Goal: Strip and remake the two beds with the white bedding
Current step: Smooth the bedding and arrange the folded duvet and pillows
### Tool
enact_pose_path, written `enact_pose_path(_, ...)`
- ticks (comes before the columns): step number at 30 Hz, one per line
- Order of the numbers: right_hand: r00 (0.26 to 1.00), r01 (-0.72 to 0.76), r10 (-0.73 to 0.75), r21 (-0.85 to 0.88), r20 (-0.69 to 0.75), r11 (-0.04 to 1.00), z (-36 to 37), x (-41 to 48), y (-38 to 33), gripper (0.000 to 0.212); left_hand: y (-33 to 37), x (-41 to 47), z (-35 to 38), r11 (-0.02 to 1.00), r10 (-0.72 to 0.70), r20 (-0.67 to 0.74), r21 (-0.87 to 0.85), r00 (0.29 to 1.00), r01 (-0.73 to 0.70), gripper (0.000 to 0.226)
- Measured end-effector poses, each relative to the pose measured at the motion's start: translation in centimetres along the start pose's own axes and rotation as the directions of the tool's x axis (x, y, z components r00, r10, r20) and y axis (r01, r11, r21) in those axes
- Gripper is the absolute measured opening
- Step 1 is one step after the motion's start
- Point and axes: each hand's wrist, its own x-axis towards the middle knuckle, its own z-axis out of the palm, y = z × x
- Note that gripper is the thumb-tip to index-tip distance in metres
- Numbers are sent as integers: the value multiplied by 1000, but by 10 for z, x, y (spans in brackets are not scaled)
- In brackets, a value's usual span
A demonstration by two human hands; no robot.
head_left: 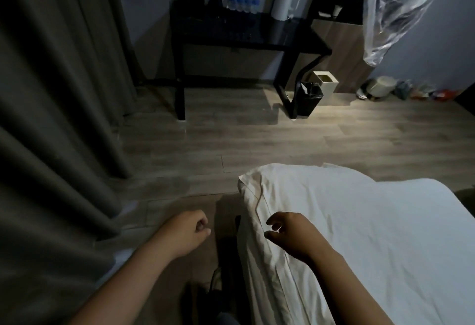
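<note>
Your right hand (pixel 290 232), fingers loosely spread, hovers at the long edge of the white sheet (pixel 359 234), nearer than your left hand (pixel 187 229), which is loosely curled and seemingly empty.

Bed (pixel 259 260) — white sheet (pixel 372 234) spread over it.

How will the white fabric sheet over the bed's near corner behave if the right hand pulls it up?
The white fabric sheet will probably lift floppy and drape, judging by its folds at the corner. It looks thin, so likely light. Its side hangs in layered pleats below the right hand, so a tucked edge may resist.
</note>
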Motion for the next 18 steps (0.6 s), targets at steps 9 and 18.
enact_pose_path(9, 1000, -18, 16, 64, 27, 998, -55, 117, 21, 32, 7, 110, -45, 999, -40, -9, 2, 999, 40, 10)
enact_pose_path(18, 994, -88, 81, 80, 78, 993, -76, 206, 26, 32, -9, 208, -78, 992, -61, 94, -100, 994, 70, 13)
